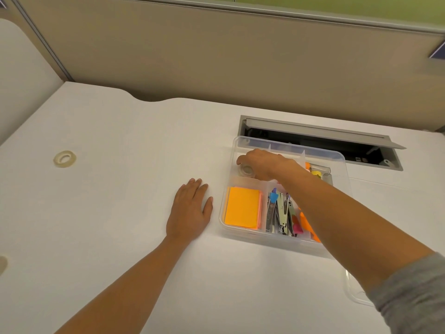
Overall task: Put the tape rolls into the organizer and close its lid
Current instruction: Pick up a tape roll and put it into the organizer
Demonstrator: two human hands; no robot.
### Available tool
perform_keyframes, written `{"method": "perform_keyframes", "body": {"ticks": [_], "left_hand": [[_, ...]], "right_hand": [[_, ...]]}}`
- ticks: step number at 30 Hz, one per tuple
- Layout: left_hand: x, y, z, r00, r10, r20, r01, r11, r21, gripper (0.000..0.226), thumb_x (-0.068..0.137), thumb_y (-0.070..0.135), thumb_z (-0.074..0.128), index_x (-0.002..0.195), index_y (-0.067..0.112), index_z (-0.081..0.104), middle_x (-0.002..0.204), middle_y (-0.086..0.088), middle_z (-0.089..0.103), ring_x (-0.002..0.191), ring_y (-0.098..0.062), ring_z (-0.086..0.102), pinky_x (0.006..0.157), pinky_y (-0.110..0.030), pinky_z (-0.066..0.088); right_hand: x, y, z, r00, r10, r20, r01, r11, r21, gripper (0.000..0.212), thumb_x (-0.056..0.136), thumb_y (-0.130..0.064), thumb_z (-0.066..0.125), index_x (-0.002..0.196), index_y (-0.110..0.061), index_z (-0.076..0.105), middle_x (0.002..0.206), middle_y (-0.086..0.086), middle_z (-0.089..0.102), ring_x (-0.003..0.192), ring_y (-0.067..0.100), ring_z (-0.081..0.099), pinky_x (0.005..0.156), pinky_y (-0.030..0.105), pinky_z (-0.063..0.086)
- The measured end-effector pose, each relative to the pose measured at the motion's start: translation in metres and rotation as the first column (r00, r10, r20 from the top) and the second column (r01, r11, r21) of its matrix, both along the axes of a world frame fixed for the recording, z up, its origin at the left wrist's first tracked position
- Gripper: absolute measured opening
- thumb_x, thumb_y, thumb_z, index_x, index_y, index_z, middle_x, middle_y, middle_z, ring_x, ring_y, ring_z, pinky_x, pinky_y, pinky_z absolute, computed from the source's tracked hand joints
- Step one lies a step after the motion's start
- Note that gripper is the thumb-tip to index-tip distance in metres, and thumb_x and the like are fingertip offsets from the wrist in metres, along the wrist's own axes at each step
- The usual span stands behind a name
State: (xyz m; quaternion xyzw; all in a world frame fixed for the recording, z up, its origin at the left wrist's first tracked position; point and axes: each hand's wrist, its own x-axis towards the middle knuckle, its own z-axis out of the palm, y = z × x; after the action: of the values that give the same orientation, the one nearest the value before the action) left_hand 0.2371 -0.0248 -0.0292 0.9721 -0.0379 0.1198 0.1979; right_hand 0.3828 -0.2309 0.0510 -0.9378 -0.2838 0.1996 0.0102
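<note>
The right arm reaches forward and across the clear plastic organizer (284,150), its grey sleeve (414,292) showing at the lower right, and the right hand (262,162) hangs palm down over the far left compartment. Its fingers curl down around a clear tape roll (246,170) that sits in that compartment; the roll shows just under the fingertips, but whether they grip it or only touch it cannot be told. The left arm stretches straight out from the lower left, and the left hand (190,210) lies flat on the white bench (120,189), palm down, fingers together and thumb spread out toward the organizer, just beside its near left corner and not touching it. A second tape roll (64,159) lies flat on the bench far to the left, well apart from both hands and from the organizer. In the near left compartment lies a stack of orange sticky notes (242,208), and the compartment next to it holds staple removers (281,213) and other small coloured items. The clear lid (356,292) lies on the bench at the near right, partly hidden by the right arm. Behind the organizer a cable hatch (313,138) in the bench stands open.
</note>
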Motion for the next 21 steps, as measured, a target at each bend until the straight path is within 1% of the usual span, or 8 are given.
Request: {"method": "perform_keyframes", "body": {"ticks": [4,7,9,11,13,15,18,21], "left_hand": [[0.0,0.001,0.0,1.0,-0.006,0.004,0.006,1.0,-0.014,0.04,0.094,0.031,0.049,0.126,0.007,0.056,0.137,-0.013,0.053,0.132,-0.028,0.042,0.112,-0.042,0.029],[0.0,0.001,-0.001,1.0,-0.001,0.005,0.001,1.0,-0.029,0.039,0.094,0.029,0.052,0.126,0.007,0.057,0.137,-0.013,0.053,0.132,-0.029,0.042,0.113,-0.042,0.028],[-0.002,0.0,0.002,1.0,-0.001,0.001,0.001,0.997,-0.083,0.034,0.092,0.025,0.055,0.121,0.007,0.061,0.134,-0.012,0.056,0.131,-0.028,0.044,0.112,-0.043,0.029],[-0.005,0.0,0.007,1.0,-0.016,0.024,0.019,0.986,-0.168,0.025,0.089,0.015,0.059,0.111,0.007,0.067,0.127,-0.012,0.061,0.128,-0.029,0.048,0.108,-0.047,0.035],[-0.012,0.002,0.013,0.997,0.009,0.075,0.01,0.969,-0.245,0.02,0.086,0.009,0.06,0.104,0.007,0.069,0.122,-0.01,0.064,0.124,-0.028,0.051,0.104,-0.045,0.039],[-0.023,0.006,0.019,0.992,0.087,0.092,-0.053,0.944,-0.327,0.019,0.086,0.01,0.06,0.103,0.01,0.07,0.122,-0.006,0.064,0.123,-0.025,0.051,0.105,-0.039,0.038],[-0.045,0.024,0.024,0.974,0.206,0.089,-0.158,0.91,-0.384,0.02,0.087,0.014,0.06,0.105,0.014,0.069,0.125,-0.002,0.061,0.125,-0.021,0.048,0.107,-0.029,0.032],[-0.07,0.06,0.028,0.95,0.3,0.081,-0.251,0.895,-0.368,0.022,0.087,0.015,0.062,0.108,0.015,0.068,0.128,-0.002,0.059,0.126,-0.021,0.046,0.109,-0.036,0.033]], "right_hand": [[-0.002,0.0,0.005,1.0,-0.014,-0.01,0.014,1.0,-0.008,0.071,0.085,-0.004,0.064,0.144,-0.027,0.033,0.141,0.009,0.046,0.125,0.033,0.046,0.099,0.045,0.043],[-0.005,-0.002,0.02,0.998,-0.064,0.029,0.064,0.998,0.019,0.076,0.082,0.002,0.063,0.146,-0.023,0.029,0.145,0.012,0.043,0.13,0.034,0.041,0.1,0.041,0.039],[-0.013,-0.001,0.033,0.99,-0.107,0.096,0.1,0.992,0.079,0.072,0.082,0.001,0.063,0.144,-0.02,0.032,0.144,0.012,0.044,0.129,0.033,0.043,0.099,0.04,0.041],[-0.026,0.003,0.042,0.972,-0.161,0.171,0.128,0.973,0.192,0.065,0.084,-0.003,0.063,0.142,-0.019,0.037,0.142,0.011,0.048,0.125,0.031,0.048,0.094,0.039,0.044],[-0.044,0.011,0.048,0.957,-0.215,0.196,0.145,0.937,0.318,0.056,0.089,-0.008,0.059,0.14,-0.02,0.04,0.143,0.008,0.047,0.125,0.03,0.048,0.094,0.04,0.044],[-0.063,0.022,0.049,0.954,-0.235,0.187,0.144,0.905,0.401,0.049,0.093,-0.015,0.055,0.139,-0.022,0.041,0.143,0.006,0.047,0.127,0.029,0.046,0.097,0.043,0.042],[-0.09,0.044,0.045,0.965,-0.221,0.14,0.13,0.87,0.475,0.045,0.094,-0.023,0.053,0.138,-0.023,0.043,0.144,0.001,0.047,0.129,0.024,0.043,0.102,0.039,0.036],[-0.113,0.071,0.038,0.982,-0.173,0.076,0.102,0.823,0.559,0.043,0.094,-0.021,0.054,0.136,-0.019,0.047,0.142,0.001,0.048,0.13,0.021,0.041,0.106,0.033,0.03]]}}
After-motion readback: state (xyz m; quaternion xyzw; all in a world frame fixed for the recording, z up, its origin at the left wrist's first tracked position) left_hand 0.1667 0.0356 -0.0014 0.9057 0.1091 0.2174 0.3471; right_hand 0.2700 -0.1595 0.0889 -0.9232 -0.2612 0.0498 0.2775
